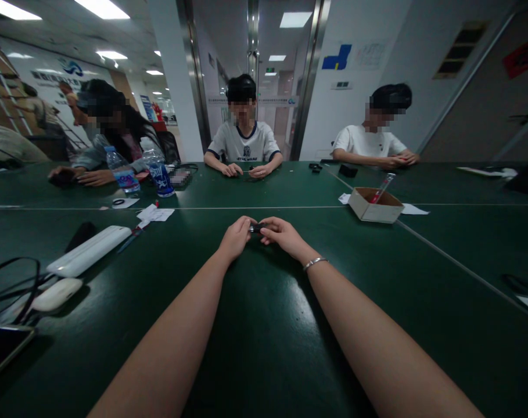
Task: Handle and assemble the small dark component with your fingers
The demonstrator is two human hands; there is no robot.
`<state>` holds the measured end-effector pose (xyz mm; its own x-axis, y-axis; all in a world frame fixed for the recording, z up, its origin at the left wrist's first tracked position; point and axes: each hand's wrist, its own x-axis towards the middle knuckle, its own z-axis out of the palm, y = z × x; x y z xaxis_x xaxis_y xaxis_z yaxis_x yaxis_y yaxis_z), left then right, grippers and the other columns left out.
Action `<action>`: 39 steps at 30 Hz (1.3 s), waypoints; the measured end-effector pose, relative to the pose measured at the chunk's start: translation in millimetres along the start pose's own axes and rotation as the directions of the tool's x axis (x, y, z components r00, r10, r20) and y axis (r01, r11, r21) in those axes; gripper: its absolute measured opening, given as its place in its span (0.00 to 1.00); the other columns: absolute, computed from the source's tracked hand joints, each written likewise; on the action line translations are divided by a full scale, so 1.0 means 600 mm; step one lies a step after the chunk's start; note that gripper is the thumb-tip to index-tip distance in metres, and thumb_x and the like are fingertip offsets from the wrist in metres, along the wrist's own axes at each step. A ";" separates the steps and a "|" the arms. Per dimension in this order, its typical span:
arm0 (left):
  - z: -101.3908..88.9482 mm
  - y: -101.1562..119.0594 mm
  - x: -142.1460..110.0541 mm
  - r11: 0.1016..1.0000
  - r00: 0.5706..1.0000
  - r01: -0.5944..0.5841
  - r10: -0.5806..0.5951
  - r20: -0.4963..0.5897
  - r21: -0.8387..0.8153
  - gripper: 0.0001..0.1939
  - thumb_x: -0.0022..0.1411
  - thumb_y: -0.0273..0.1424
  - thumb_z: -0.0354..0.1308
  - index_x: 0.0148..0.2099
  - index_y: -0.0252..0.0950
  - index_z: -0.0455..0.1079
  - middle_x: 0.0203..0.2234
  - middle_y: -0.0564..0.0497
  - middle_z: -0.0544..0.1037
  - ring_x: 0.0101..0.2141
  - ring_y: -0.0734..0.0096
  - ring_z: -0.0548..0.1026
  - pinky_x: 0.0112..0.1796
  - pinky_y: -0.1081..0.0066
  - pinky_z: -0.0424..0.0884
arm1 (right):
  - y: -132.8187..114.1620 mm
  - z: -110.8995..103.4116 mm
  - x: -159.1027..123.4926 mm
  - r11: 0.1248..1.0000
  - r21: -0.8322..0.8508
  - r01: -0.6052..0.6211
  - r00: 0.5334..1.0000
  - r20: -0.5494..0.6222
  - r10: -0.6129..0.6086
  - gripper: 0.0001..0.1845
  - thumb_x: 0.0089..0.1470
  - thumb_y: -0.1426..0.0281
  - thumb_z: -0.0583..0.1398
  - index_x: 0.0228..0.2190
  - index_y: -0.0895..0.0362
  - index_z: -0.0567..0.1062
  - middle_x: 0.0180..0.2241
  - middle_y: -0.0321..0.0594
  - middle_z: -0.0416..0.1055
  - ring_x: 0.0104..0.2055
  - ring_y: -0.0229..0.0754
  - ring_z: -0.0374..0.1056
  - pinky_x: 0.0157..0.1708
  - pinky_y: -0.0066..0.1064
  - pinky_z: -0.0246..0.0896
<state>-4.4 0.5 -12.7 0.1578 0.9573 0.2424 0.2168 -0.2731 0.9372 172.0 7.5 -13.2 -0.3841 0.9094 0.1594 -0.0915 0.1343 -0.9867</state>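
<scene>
Both my hands meet over the middle of the green table [264, 325]. Between them is a small black object with a silver end [258, 228], lying sideways; its exact kind cannot be made out. My left hand [236, 237] is closed round the silver end, fingers pressed together. From the other side, my right hand [284, 235], with a silver bracelet on its wrist, pinches the black part. The fingers cover much of the object.
At left lie a white power strip [92, 249], a white rounded device [58, 294], a phone [4, 348] and black cables. Two bottles [160, 174] stand farther back. A small open box [376, 206] holds a red-and-clear tool. Several people sit across the table.
</scene>
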 end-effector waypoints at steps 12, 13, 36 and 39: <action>-0.001 -0.001 0.001 0.999 1.000 0.008 -0.007 -0.025 0.033 0.13 0.61 0.34 0.46 0.44 0.38 0.69 0.20 0.56 0.66 0.21 0.74 0.64 0.25 0.74 0.59 | 0.002 -0.001 0.001 1.000 0.004 -0.002 1.000 0.000 0.002 0.16 0.49 0.70 0.67 0.40 0.58 0.72 0.26 0.35 0.73 0.26 0.35 0.72 0.26 0.23 0.69; -0.001 -0.001 0.001 0.999 1.000 0.006 -0.005 -0.023 0.033 0.14 0.62 0.34 0.46 0.44 0.38 0.69 0.19 0.56 0.65 0.21 0.74 0.63 0.24 0.74 0.59 | 0.002 -0.001 0.001 1.000 0.003 -0.002 1.000 0.002 0.002 0.15 0.50 0.70 0.67 0.40 0.58 0.72 0.26 0.35 0.73 0.26 0.35 0.72 0.26 0.23 0.69; -0.002 -0.001 0.003 0.995 0.999 -0.029 0.032 -0.025 0.093 0.14 0.58 0.32 0.49 0.44 0.37 0.70 0.26 0.54 0.70 0.24 0.74 0.66 0.27 0.73 0.62 | 0.006 -0.003 0.002 1.000 0.005 0.004 1.000 0.003 -0.004 0.16 0.50 0.70 0.67 0.40 0.58 0.71 0.28 0.36 0.73 0.26 0.34 0.71 0.27 0.22 0.69; -0.001 0.002 0.002 0.994 0.999 -0.031 0.034 -0.033 0.105 0.14 0.60 0.35 0.47 0.43 0.36 0.71 0.22 0.54 0.69 0.24 0.73 0.66 0.27 0.73 0.62 | 0.006 -0.003 0.002 1.000 -0.003 0.000 1.000 -0.001 0.000 0.15 0.51 0.71 0.67 0.40 0.58 0.71 0.27 0.35 0.73 0.26 0.34 0.71 0.27 0.23 0.69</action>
<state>-4.8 1.4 -11.3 0.1333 0.9499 0.2826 0.3117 -0.3109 0.8979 172.9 9.7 -16.4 -0.3831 0.9099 0.1591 -0.0890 0.1351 -0.9868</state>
